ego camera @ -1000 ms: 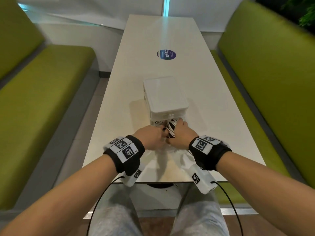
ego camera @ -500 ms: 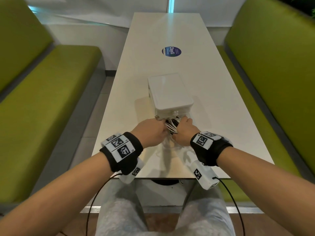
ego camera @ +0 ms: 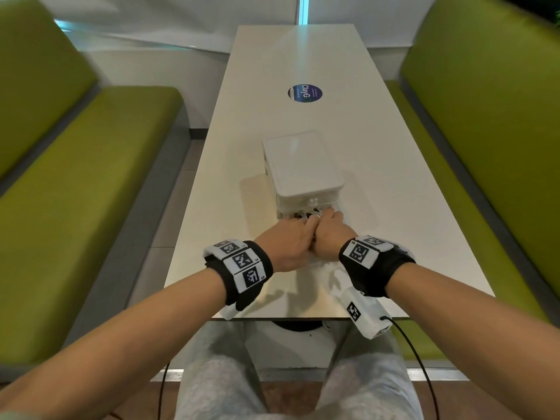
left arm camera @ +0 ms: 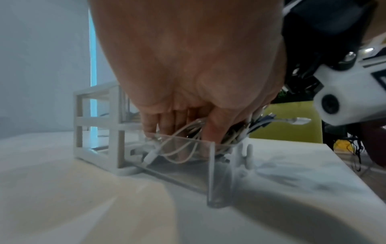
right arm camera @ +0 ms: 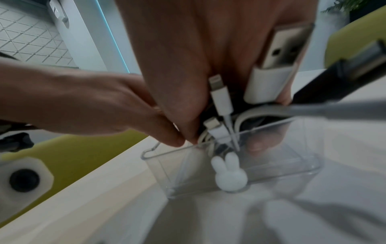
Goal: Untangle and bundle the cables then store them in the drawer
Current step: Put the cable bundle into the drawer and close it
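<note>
Cables (right arm camera: pixel 221 105) sit bundled, half inside the open drawer (left arm camera: pixel 188 158); both hands, left hand (ego camera: pixel 288 244) and right hand (ego camera: pixel 328 237), curl fingers round them. Left: seating them, closing the drawer.

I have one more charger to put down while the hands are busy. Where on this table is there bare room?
Bare table lies beyond the round sticker, and along both sides of the drawer unit. Crowded: the open drawer, where the left hand and right hand press the cables in.
</note>
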Available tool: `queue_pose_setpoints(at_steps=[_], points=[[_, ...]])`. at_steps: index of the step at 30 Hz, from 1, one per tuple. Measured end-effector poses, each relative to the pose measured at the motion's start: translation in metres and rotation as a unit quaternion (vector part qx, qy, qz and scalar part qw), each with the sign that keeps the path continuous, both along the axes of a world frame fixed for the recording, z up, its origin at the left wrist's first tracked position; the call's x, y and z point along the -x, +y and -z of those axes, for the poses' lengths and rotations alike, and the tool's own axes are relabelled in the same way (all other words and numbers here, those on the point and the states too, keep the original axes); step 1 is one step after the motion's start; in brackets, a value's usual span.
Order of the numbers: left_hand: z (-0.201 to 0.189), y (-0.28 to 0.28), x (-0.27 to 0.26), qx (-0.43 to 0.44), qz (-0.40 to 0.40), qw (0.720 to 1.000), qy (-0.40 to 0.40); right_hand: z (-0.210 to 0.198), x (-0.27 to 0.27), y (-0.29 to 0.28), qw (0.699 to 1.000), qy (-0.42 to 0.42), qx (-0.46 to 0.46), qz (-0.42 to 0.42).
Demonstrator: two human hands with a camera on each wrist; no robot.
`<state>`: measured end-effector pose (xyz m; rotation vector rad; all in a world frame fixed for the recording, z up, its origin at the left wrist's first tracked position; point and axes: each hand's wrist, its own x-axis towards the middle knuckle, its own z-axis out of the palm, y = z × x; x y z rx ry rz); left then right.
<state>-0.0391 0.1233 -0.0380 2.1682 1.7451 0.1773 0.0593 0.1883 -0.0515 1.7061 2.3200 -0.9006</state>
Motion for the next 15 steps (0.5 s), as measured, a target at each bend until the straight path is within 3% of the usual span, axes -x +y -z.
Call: queue_pose_setpoints(at_steps=[3,6,9,13,15], points=[[-0.004,-0.003,0.001,0.030,-0.009,0.999,0.009,0.000,-0.001,0.000,1.000,-0.005,-0.001,-0.003],[-0.004,-0.010,0.013,-0.029,-0.001,0.996,0.079,0.000,-0.001,0.000,1.000,-0.015,-0.013,-0.001],[0.005,-0.012,0.021,-0.004,0.023,0.983,0.181,0.001,-0.002,-0.001,1.000,-0.010,-0.021,-0.012],[0.013,-0.007,0.017,0.012,0.072,0.971,0.228,0.005,-0.006,-0.002,0.998,0.010,-0.045,-0.030],[0.012,-0.007,0.015,0.025,0.057,0.969,0.240,0.004,-0.006,-0.004,0.997,0.009,-0.065,-0.037]])
